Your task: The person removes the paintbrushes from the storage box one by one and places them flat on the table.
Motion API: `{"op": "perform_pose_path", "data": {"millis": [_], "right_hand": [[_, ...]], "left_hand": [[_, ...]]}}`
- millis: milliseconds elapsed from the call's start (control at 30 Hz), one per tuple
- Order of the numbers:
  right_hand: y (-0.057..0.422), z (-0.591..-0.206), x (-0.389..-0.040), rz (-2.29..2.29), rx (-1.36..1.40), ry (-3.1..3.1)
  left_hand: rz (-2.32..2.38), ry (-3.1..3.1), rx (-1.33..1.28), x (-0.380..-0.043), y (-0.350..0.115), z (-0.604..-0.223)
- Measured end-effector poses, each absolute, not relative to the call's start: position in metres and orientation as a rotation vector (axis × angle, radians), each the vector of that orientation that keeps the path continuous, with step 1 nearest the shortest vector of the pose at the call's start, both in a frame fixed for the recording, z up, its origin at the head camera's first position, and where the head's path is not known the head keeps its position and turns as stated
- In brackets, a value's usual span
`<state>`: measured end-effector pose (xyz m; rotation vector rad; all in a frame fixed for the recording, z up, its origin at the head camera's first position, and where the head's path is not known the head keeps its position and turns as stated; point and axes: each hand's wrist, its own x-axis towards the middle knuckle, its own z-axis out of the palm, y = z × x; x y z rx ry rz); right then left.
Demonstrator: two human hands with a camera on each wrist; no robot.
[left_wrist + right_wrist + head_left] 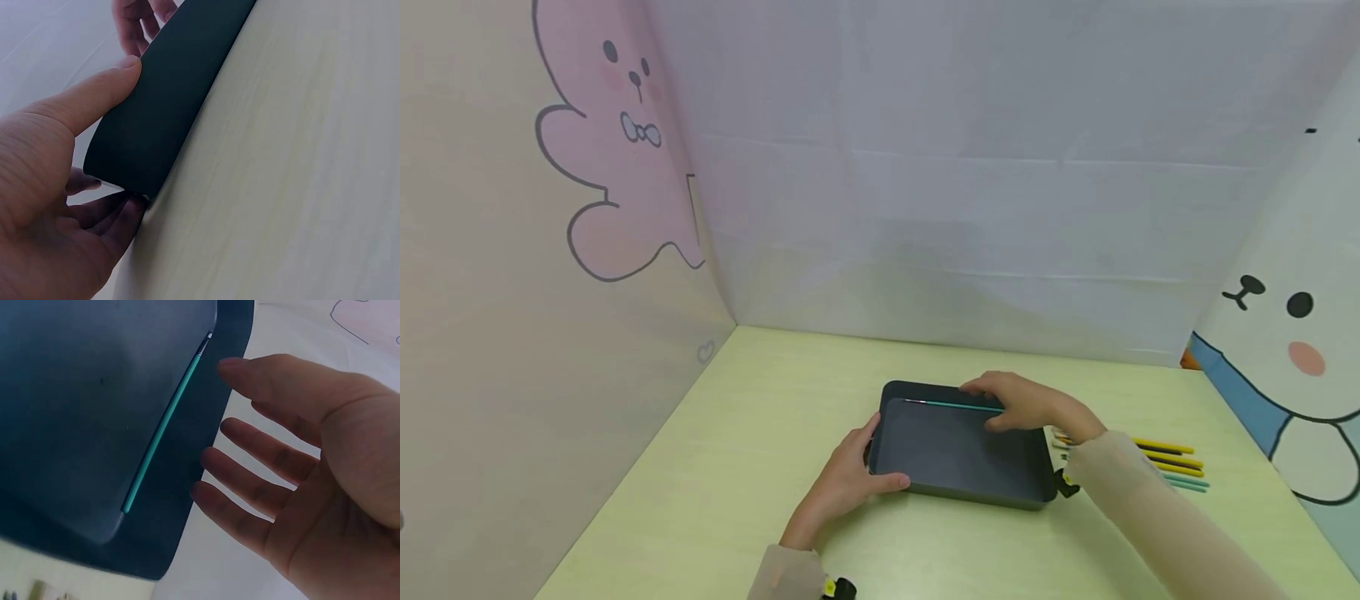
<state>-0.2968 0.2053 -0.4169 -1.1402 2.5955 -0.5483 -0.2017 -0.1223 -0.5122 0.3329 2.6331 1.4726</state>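
A dark grey rectangular tray lies on the table, its near side towards me. Inside it, along the far wall, rests a thin green-handled paintbrush, its tip pointing left. My left hand grips the tray's near left corner; in the left wrist view the thumb presses the outer wall while the fingers bend round the corner. Over the far right part of the tray is my right hand, fingers loosely spread beside the far rim and thumb above the inside. Nothing is between them.
Several yellow and green brushes or pencils lie right of the tray, partly hidden by the right forearm. The pale yellow table meets a white sheet at the back, with printed cartoon panels on both sides.
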Motion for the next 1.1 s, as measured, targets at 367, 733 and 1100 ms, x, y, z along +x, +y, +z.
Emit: {"op": "perform_pose_path", "data": {"millis": [367, 733, 1100], "right_hand": [[0.191, -0.43, -0.303, -0.527, -1.132, 2.581], [0.185, -0.438, -0.305, -0.483, -1.127, 2.576], [0.177, -0.443, -0.307, -0.495, -1.059, 2.559]], "left_hand": [[1.466, 2.623, 0.305, -0.202, -0.123, -0.511], [1.464, 2.616, 0.325, -0.202, -0.123, -0.512], [1.469, 2.619, 0.341, -0.201, -0.124, -0.51]]}}
